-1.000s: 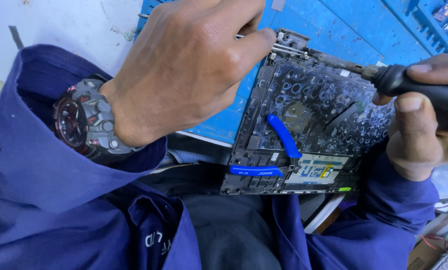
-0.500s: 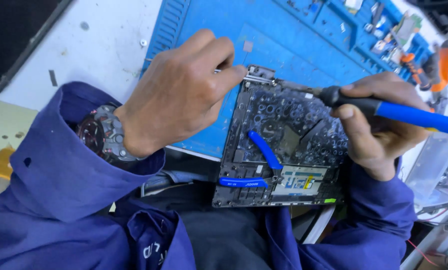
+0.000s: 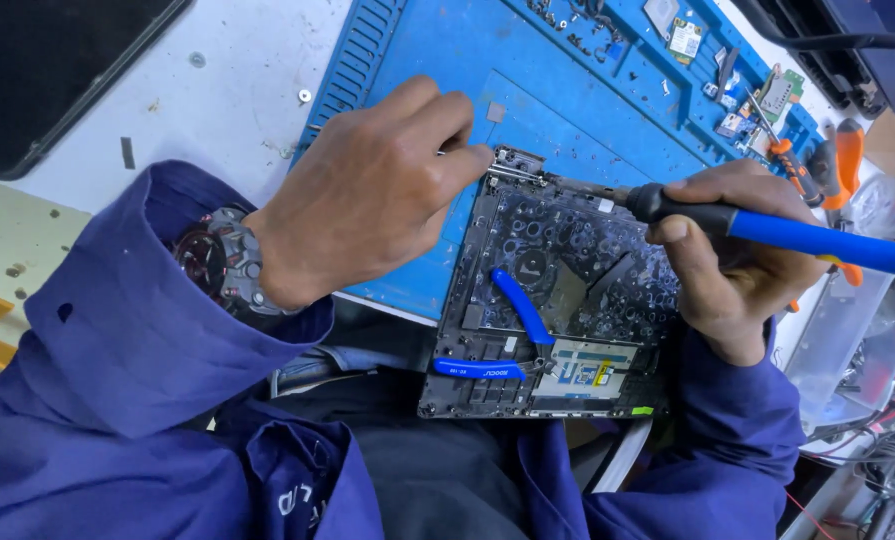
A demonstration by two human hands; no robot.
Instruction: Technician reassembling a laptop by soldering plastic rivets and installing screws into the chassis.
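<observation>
Left hand (image 3: 367, 195): reaches in from the lower left, back of the hand up, wrist bent, a dark wristwatch (image 3: 217, 265) showing at the cuff of a dark blue sleeve (image 3: 117, 350). Its fingers are curled and drawn together, their tips pressed at the upper left corner of the laptop base panel (image 3: 557, 300), by a metal hinge bracket (image 3: 515, 162); a thin metal piece shows at the fingertips, but whether it is pinched there cannot be told, as the knuckles cover the spot. Right hand (image 3: 732, 260): comes in from the lower right, fist closed round the blue-and-black handle of a soldering iron (image 3: 767, 228), thumb on top; the iron's metal shaft runs left to the same hinge corner. The handle's far end is cut off at the right edge. Laptop base panel: dark, inner side up, lying half on the blue work mat (image 3: 527, 90) and half over the person's lap, its near edge past the mat. Blue-handled cutters (image 3: 507, 335) rest on the panel, above a pale touchpad board (image 3: 587, 368). Small parts along the mat's far trays are too small to make out. A dark slab (image 3: 47, 70) is cut off at upper left on the white bench (image 3: 237, 110).
</observation>
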